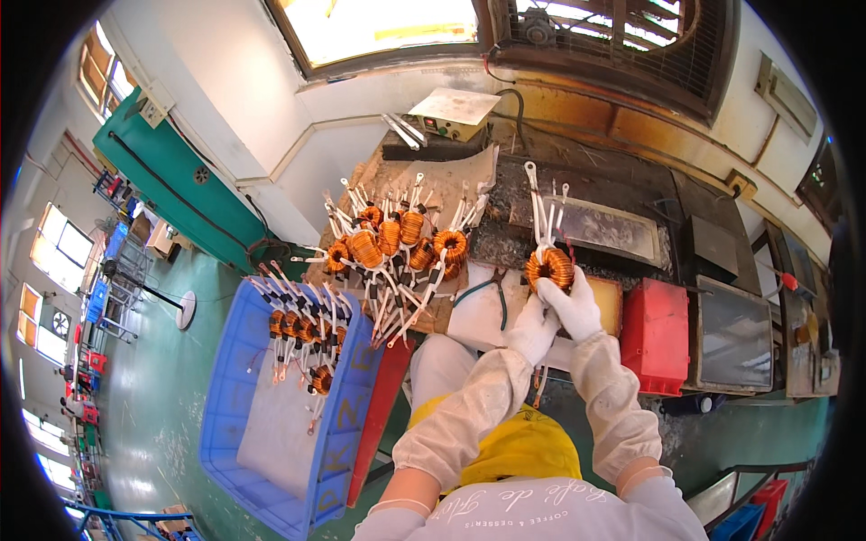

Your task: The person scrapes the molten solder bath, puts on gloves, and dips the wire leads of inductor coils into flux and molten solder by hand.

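A copper-wound toroidal coil is held upright over the bench's front edge, its white-sleeved leads with ring lugs pointing away from me. My right hand, in a white glove, grips the coil at its lower right side. Just below and left, my left hand, also gloved, is closed at the coil's underside; its fingertips are partly hidden. More lead ends hang beneath the hands. Dark-handled pliers lie left of the coil on a pale sheet. Farther left sits a pile of similar coils with tangled white leads.
A blue crate at my left holds several more coils. A red bin stands right of my hands. Beyond the coil is a rectangular plate-topped tray; a small control box sits at the back. A grey panel stands farther right.
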`<state>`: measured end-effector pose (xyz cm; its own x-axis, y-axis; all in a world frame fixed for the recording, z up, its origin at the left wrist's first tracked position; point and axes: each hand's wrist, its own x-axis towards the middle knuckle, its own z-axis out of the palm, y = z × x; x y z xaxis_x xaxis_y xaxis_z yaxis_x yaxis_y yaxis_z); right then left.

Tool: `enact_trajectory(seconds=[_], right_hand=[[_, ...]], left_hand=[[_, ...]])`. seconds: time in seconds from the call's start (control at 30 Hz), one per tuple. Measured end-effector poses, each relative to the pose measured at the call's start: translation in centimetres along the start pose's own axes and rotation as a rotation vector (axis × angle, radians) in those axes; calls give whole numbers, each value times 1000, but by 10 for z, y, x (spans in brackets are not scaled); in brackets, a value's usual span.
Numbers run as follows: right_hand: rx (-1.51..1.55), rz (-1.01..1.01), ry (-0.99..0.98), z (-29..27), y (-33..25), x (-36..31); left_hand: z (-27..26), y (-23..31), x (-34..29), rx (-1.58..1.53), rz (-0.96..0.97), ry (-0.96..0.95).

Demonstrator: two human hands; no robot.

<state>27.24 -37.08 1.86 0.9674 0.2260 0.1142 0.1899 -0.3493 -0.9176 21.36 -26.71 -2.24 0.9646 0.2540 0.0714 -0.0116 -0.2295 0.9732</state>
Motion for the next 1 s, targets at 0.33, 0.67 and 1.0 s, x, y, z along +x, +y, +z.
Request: enact_trajectory(seconds=[0.33,0.67,1.0], right_hand=[[643,129,19,23,15,11],[636,129,17,32,2,8],[263,96,68,29,-2,9]], left_hand=[[-93,36,25,433,384,98],[-88,40,95,967,811,-27],[-83,70,77,803,851,79]])
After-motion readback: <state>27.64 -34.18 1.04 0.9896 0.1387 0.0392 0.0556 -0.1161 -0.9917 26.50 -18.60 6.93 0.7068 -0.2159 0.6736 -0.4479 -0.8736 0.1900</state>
